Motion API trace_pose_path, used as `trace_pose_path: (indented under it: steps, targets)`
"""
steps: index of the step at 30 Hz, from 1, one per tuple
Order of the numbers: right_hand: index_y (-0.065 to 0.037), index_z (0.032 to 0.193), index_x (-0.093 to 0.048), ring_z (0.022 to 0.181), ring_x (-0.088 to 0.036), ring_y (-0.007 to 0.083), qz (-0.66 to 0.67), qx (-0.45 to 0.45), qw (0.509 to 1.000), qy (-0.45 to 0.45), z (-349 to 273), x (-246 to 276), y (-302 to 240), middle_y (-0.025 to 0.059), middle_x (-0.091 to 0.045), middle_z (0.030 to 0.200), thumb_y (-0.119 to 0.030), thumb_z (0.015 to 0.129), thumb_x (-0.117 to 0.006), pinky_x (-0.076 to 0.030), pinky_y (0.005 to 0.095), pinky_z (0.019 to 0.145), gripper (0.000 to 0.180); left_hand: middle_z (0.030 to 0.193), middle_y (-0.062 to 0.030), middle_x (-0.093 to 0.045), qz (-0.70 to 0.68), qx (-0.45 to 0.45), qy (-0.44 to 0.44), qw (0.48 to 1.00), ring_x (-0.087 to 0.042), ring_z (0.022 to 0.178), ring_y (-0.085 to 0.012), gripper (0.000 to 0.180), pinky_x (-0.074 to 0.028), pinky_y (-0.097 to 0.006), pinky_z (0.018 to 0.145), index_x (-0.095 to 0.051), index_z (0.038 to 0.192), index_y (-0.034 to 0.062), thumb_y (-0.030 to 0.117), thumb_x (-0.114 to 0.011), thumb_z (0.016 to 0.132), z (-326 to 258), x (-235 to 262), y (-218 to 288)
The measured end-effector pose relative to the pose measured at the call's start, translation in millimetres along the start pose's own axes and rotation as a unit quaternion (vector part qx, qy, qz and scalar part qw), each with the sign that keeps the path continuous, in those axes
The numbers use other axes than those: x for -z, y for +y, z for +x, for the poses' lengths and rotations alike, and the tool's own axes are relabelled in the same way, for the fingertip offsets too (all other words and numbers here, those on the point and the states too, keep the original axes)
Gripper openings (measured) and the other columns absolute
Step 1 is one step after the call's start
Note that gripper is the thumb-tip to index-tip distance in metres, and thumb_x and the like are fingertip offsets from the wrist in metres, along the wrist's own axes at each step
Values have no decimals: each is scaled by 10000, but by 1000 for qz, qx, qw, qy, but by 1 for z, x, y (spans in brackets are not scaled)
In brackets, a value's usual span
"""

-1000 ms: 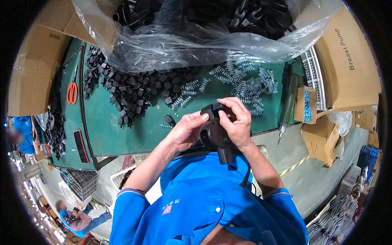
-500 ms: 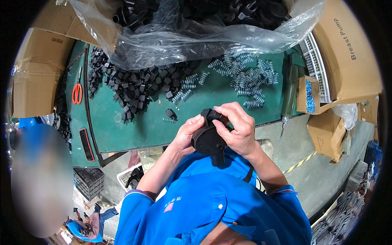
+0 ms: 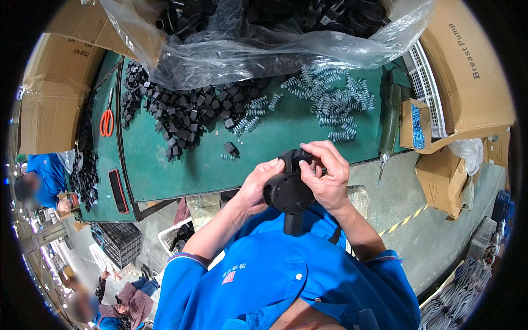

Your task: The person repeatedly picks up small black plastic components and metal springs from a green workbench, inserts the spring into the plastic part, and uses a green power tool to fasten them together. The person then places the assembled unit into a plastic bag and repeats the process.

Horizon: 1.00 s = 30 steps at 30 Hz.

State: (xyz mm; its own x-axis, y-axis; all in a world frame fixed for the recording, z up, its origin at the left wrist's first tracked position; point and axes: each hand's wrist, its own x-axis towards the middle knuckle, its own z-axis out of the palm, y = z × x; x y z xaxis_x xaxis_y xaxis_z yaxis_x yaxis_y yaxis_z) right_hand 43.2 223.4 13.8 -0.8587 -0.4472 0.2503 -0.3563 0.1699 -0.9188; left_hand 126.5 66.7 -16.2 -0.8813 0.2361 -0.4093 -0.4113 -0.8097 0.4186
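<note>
A black plastic part with a round body and a short stem [image 3: 290, 193] is held in front of my blue shirt, over the table's near edge. My left hand [image 3: 257, 186] is closed around its left side, thumb near the top. My right hand [image 3: 329, 177] pinches the block-like upper end with thumb and fingers; whether a smaller piece sits between them is hidden. Just beyond my left hand, one black block [image 3: 231, 148] and one metal spring [image 3: 228, 158] lie on the green table [image 3: 203, 175]. Farther off are a heap of black blocks [image 3: 187, 118] and a pile of springs [image 3: 335, 102].
Clear plastic [image 3: 236, 60] drapes from a box of black parts at the back. Orange-handled scissors [image 3: 107, 122] and a red-edged black phone-like slab [image 3: 117, 191] lie left. An electric screwdriver [image 3: 391, 121] and a small box of blue screws [image 3: 416, 126] are right. Co-workers sit at left.
Both hands have shifted slightly right with the black part, and its round face has turned a little. My right fingers have moved on its upper end. At left, a co-worker has moved away.
</note>
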Motion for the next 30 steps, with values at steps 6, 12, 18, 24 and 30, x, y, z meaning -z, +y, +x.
trace_pose_path:
  steps: [6,12,18,24,30]
  targets:
    - [16,1034,-653,615,-548,95,32,17,998,48,-11,1,-2,90,-615,945,62,726,-695,-444,224,528,314,1096,-96,-645,-25,-5,24,999,-649,928,-138,406,-541,-275,805,-531,1251,-4,299,-546,981,-5,-17,-4]
    - [9,1028,-656,657,-574,110,14,-35,999,20,-12,2,-6,89,-616,923,56,728,-695,-474,233,589,306,1094,-99,-647,-4,-26,56,998,-651,931,-143,390,-540,-284,825,-536,1237,-13,279,-548,979,-8,-16,-6]
    - [5,1036,-640,839,-591,171,5,-58,998,31,-31,2,0,91,-615,996,33,785,-676,-490,273,701,255,1012,-10,-643,192,-115,57,973,-565,931,-65,305,-471,-236,809,-618,1178,19,196,-588,931,-8,-16,-18]
    - [77,1190,-551,1042,-560,202,75,-63,992,-79,-30,23,37,131,-552,1169,59,906,-553,-449,330,943,285,984,-47,-649,167,-312,76,932,-576,904,-140,286,-463,-305,814,-635,1134,26,146,-615,876,5,-10,-48]
    - [85,1244,-518,1055,-576,182,30,-65,988,-140,-2,21,57,137,-601,1184,8,952,-533,-453,301,936,302,901,-62,-601,625,-340,278,646,-551,938,-232,276,-369,-449,869,-661,972,77,255,-641,761,2,-30,-9]
